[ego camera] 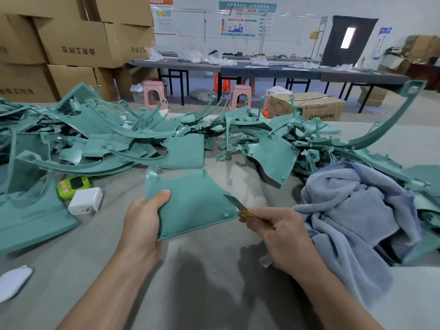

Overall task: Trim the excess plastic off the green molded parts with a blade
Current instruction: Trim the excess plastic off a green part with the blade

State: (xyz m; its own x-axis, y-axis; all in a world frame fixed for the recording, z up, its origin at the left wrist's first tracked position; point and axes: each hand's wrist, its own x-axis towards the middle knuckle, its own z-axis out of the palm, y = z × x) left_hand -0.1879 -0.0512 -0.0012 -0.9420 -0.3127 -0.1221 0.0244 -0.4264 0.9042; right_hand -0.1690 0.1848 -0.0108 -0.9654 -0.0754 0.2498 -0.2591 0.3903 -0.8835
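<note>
Blade (234,203), one, in right hand (273,226); left hand (142,219) grips one green part (194,207).

Reference point: the molded part (192,206) held above the work surface (202,270). The left hand (142,220) grips its edge at 8 o'clock; the right hand (273,225) is at 4 o'clock, holding the blade (234,202) against the part's 3 o'clock edge. A pile of molded parts (119,139) spans 9 through 12 to 2 o'clock, behind the part. A charger block (85,201) lies at 9 o'clock, with a timer (73,185) just behind it, touching. A cloth (352,210) is heaped at 3 o'clock, over parts. Beyond the surface, stacked cartons (71,44) stand at 10 o'clock, stools (154,94) at 12, and long tables (262,70) behind them.
</note>
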